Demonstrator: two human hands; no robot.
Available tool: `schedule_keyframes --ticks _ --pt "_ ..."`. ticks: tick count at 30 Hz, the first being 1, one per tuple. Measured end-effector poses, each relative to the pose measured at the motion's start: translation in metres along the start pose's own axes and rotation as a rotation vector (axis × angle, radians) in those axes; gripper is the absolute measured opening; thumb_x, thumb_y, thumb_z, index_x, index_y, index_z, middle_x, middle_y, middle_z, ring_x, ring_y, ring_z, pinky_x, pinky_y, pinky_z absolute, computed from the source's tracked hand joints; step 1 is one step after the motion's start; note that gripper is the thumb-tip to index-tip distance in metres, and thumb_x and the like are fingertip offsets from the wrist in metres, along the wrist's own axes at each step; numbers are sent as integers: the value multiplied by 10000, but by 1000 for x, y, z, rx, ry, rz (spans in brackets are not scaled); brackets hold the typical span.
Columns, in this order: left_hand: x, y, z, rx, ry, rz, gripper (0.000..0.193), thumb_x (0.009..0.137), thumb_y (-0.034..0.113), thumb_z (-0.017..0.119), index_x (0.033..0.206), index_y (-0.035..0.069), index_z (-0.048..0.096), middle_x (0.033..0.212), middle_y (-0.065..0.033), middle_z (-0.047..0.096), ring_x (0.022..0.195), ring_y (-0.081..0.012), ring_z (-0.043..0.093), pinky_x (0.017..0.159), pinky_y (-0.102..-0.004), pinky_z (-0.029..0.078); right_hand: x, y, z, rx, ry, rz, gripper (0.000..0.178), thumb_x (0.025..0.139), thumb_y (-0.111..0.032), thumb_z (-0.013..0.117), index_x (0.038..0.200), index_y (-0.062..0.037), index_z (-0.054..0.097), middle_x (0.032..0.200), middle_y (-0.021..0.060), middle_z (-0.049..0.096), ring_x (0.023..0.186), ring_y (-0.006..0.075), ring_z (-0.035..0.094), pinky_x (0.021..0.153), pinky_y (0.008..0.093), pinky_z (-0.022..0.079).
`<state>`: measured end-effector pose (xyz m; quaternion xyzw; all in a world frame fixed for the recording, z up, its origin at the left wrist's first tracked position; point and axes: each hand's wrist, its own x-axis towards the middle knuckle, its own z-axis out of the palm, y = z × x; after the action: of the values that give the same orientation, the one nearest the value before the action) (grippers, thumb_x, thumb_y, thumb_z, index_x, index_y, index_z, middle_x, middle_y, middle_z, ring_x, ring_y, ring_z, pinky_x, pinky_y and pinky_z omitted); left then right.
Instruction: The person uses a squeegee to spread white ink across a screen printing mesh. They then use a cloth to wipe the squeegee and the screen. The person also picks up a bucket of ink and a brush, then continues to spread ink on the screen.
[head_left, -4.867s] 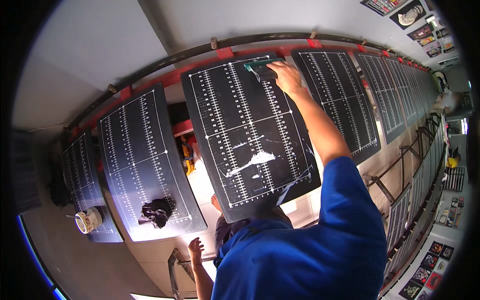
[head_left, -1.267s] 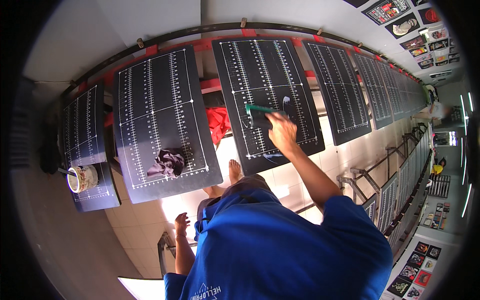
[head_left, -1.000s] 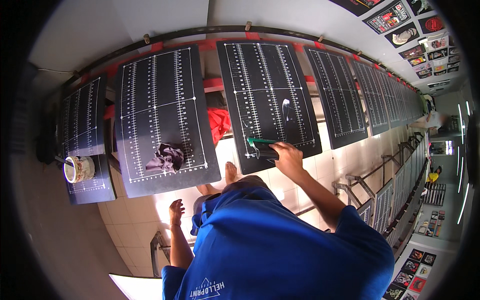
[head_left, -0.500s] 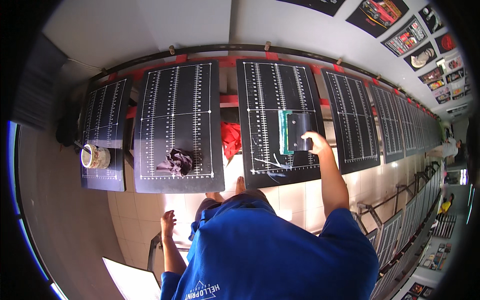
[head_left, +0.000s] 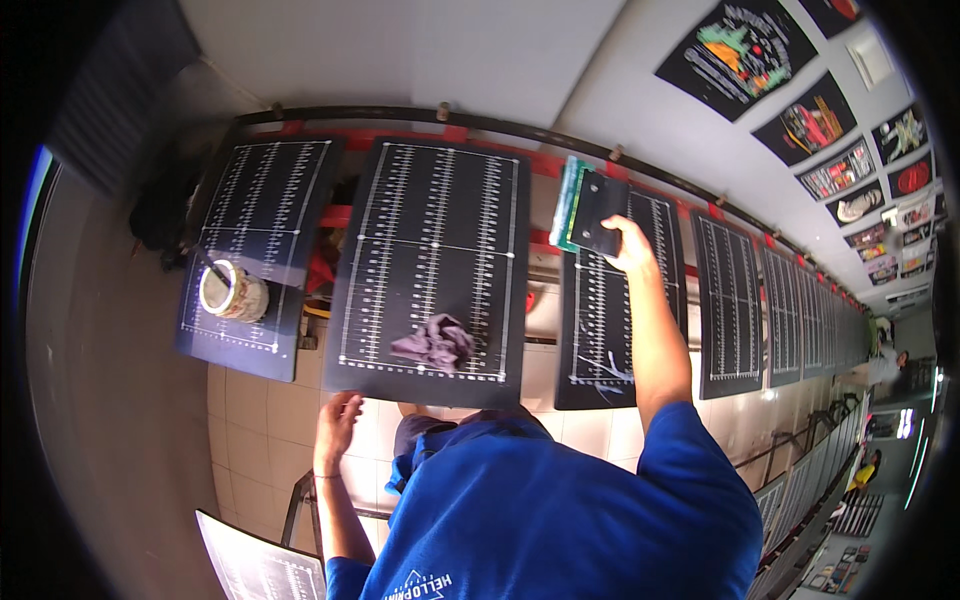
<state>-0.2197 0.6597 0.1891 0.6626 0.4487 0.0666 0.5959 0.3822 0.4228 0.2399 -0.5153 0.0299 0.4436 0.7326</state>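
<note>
My right hand (head_left: 628,243) grips a screen-printing squeegee (head_left: 598,212) by its black handle. The squeegee's green blade (head_left: 568,205) faces left, over the far left part of a black printing board (head_left: 590,335) marked with white rulers. White smears show near that board's front edge. Low at the near edge of the neighbouring board (head_left: 400,270), my left hand (head_left: 338,432) hangs with loosely bent fingers and nothing in it. A crumpled purple-grey rag (head_left: 436,344) lies on this neighbouring board. Farther left, a stained white tub (head_left: 234,292) with a stick-like handle in it stands on another board.
More ruled boards (head_left: 735,290) run off to the right along a red and black metal frame (head_left: 450,133). Posters (head_left: 737,55) hang on the wall. A pale panel (head_left: 262,560) is at lower left. People (head_left: 885,365) are far off at the right.
My view and body have shifted left along the boards. The squeegee in my right hand has moved farther away over its board. My left hand has come closer to the rag's board.
</note>
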Motion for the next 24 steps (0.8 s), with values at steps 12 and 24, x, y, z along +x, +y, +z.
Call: schedule_keyframes --ticks 12,24 --pt "33 -1 -55 -41 -167 67 230 974 175 631 1102 -3 699 1020 -118 709 894 -194 678 797 -319 534 102 95 214 -1053 390 37 390 624 -127 750 942 87 677 989 209 702 899 302 697 789 434 543" --pt "59 21 -86 33 -142 125 234 985 197 625 1107 8 690 960 -68 692 837 -141 622 784 -295 512 31 213 240 -2166 658 -546 260 787 -104 696 1016 14 662 1018 160 636 953 329 682 769 399 603"
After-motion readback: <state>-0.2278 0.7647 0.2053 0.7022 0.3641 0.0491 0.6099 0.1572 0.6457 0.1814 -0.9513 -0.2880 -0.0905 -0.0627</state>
